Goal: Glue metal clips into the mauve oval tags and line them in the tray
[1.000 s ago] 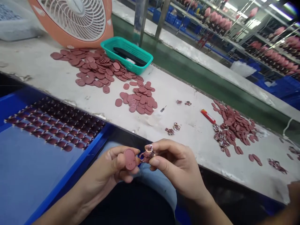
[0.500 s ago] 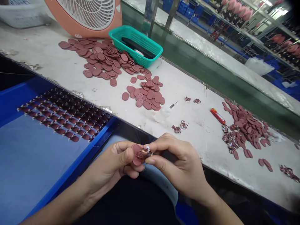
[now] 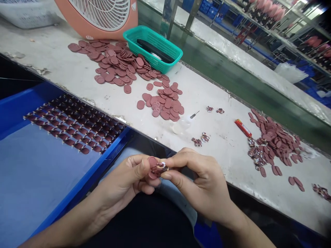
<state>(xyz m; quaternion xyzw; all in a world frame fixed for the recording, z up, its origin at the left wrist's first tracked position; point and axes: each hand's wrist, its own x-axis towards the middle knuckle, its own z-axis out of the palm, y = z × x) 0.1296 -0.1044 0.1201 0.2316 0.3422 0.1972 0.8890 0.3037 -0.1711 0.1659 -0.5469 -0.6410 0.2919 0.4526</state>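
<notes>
From far off, I see my left hand [image 3: 125, 175] pinching a flat red-brown disc [image 3: 152, 161] in its fingers. The fingers of my right hand [image 3: 200, 182] pinch a tiny brown and white piece [image 3: 160, 166] that hides the disc's middle. I can't tell if the two touch. Both are on the near side of the tabletop [image 3: 222, 137]. At the far left, the fan's [image 3: 103, 15] top is cut off.
</notes>
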